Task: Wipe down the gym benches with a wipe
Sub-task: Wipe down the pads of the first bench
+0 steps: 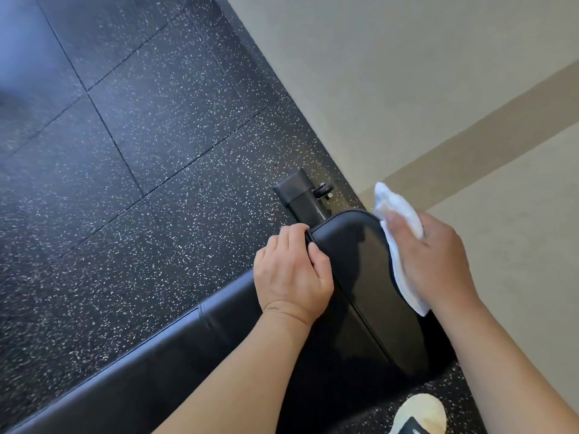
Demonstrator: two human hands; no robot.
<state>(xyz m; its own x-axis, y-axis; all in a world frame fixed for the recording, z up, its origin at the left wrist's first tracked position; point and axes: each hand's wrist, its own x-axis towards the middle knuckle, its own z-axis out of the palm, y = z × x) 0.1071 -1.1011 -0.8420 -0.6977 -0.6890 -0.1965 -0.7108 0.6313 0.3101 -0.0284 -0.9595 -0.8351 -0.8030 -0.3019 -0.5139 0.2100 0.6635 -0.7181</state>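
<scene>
Fingers of left hand [293, 270] grip bench pad [357, 255]; right hand [435, 258] holds wipe [396, 205].

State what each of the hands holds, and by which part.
The left hand grips the bench pad by its left edge. The right hand holds the wipe around its middle, against the pad's right edge.

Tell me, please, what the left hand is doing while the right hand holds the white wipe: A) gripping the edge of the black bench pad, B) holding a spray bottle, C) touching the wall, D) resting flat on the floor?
A: the left hand curls its fingers round the edge of the black bench pad, while the right hand holds the white wipe at the pad's other side.
</scene>
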